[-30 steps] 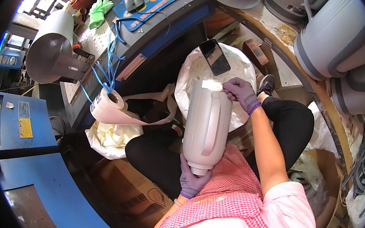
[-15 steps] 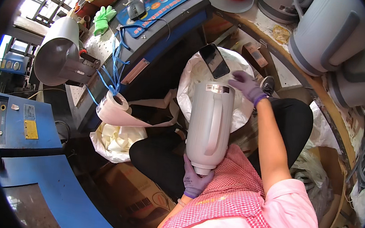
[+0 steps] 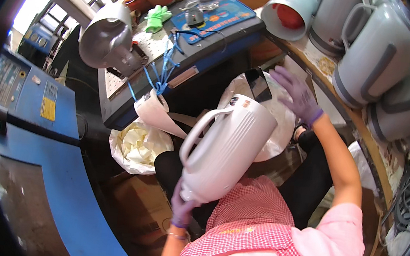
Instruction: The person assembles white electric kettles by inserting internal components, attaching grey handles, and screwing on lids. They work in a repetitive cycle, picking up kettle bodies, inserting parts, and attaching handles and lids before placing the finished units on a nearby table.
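While the left hand (image 3: 182, 210) cups the base of the white ribbed plastic jug shell (image 3: 227, 150) over the lap, keep it tilted, handle up-left. Right hand (image 3: 297, 95), fingers spread and empty, hovers just beyond the shell's top rim; regrip there before turning it.

A single view is provided, taken from a wide fisheye camera worn on the head. The scene is viewed steeply downward, at close range, onto the lap and the white jug body (image 3: 230, 147) held there. The desk (image 3: 213, 45) is seen along the upper edge. Straight edges are bent toward the dark circular rim.
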A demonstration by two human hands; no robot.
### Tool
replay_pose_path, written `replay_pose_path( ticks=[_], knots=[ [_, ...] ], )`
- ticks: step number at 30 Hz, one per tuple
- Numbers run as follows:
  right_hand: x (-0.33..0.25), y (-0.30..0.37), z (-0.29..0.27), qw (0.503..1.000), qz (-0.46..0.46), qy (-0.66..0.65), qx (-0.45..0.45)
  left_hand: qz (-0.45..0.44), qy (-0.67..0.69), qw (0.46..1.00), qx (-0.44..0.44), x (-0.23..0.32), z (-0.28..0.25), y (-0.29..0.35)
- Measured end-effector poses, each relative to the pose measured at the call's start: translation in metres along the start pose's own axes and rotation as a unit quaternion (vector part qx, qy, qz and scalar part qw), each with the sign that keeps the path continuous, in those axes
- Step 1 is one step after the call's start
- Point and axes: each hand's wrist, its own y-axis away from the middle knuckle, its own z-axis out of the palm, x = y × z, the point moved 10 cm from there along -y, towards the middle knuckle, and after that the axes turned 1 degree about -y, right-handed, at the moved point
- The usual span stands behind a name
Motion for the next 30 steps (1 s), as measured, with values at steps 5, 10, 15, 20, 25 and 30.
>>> replay_pose_path(
  ticks=[5,10,15,20,25,30],
  knots=[
    [-0.132,0.013,-0.052,0.980,-0.195,-0.021,-0.019,0.050,-0.014,0.998,-0.040,0.100,-0.089,-0.020],
    [-0.123,0.001,-0.038,0.975,-0.069,-0.200,-0.065,0.220,-0.097,0.937,-0.254,0.225,-0.017,-0.072],
    [-0.137,0.023,0.006,0.900,0.070,-0.379,-0.203,0.337,-0.018,0.863,-0.376,0.247,0.107,-0.060],
    [-0.158,0.051,0.032,0.827,0.113,-0.465,-0.296,0.282,0.110,0.938,-0.169,0.202,0.113,-0.116],
    [-0.154,0.065,0.047,0.774,0.173,-0.523,-0.312,0.261,0.176,0.922,-0.224,0.193,0.121,-0.117],
    [-0.131,0.077,0.030,0.792,0.213,-0.489,-0.298,0.410,0.243,0.876,-0.071,0.259,0.039,-0.083]
  ],
)
